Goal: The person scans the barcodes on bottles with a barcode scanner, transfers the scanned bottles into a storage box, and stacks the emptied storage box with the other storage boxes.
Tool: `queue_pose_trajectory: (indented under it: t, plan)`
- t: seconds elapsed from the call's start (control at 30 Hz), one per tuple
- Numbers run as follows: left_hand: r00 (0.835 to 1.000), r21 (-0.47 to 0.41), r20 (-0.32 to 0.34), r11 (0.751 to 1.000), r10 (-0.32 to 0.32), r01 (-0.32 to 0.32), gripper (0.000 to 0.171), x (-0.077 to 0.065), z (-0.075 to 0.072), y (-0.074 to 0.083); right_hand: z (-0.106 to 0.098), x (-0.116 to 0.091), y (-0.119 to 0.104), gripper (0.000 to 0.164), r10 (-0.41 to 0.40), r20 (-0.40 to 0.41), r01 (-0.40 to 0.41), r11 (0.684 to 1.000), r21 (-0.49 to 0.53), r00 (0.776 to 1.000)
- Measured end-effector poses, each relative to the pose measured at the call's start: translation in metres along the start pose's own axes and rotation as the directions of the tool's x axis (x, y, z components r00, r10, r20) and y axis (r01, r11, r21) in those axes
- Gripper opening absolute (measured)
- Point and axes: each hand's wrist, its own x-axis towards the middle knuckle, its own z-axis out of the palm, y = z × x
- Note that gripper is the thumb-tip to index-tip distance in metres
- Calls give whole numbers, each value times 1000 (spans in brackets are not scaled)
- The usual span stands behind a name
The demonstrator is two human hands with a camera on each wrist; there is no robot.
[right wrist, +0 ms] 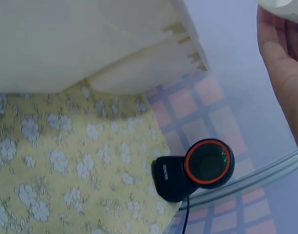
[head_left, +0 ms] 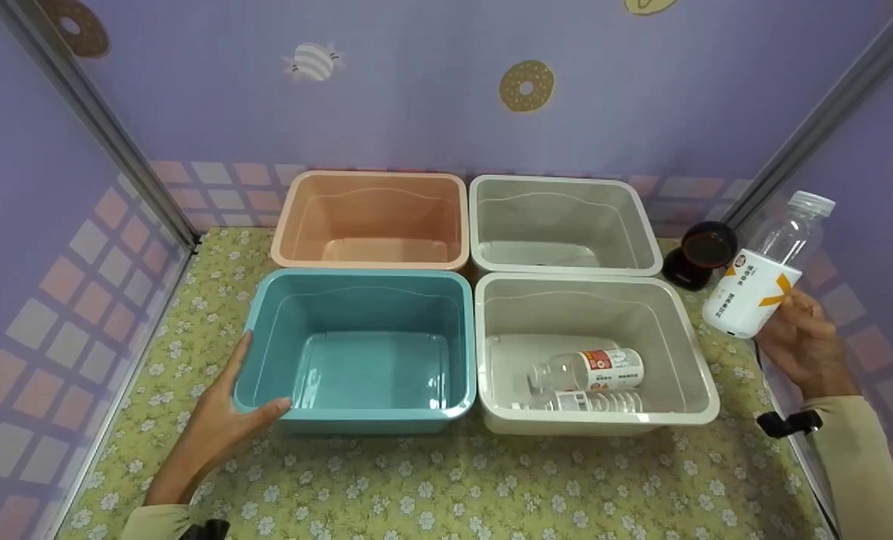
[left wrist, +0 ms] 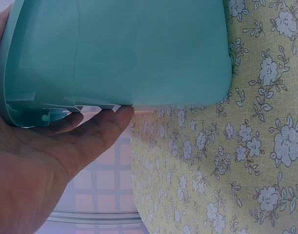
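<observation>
The right hand holds a clear bottle by its lower part, fingers curled in against the white label, and the bottle leans with its capped end up and to the right, in the air near the black device and to the right of the cream bin. The left hand lies spread at the near left corner of the blue bin, thumb on the rim and fingers extended along the outer wall, with the bin resting on the tabletop. No liquid shows in the bottle's clear shoulder, though the label hides the rest, so it is probably light, thin-walled and apt to dent under a hard squeeze rather than break; the smooth sides may slip, so a gentle hold around the labelled body looks best, with the stiffer capped neck as second choice
</observation>
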Motion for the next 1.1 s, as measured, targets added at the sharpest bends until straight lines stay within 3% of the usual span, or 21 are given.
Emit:
queue_pose_trajectory:
  t: [0.27, 0.5, 0.7, 1.1]
  plan:
    - [1000, 14, -2, 1000, -7, 7, 118, -1, 0, 2, -18, -2, 6, 45, -45, -78, 46, 999, 7, 996]
    - [1000, 3, 8, 1000, -1, 1, 117, -1, -1, 2, -32, -4, 9, 46, -77, -150, 56, 989, -135, 986]
    - [1000, 6, 4, 1000, -9, 9, 116, -2, -2, 3, -38, -4, 13, 43, -81, -169, 67, 994, -82, 982]
    - [1000, 15, 1, 1000, -23, 23, 117, -2, 0, 4, -53, -2, 20, 44, -92, -259, 69, 993, -95, 962]
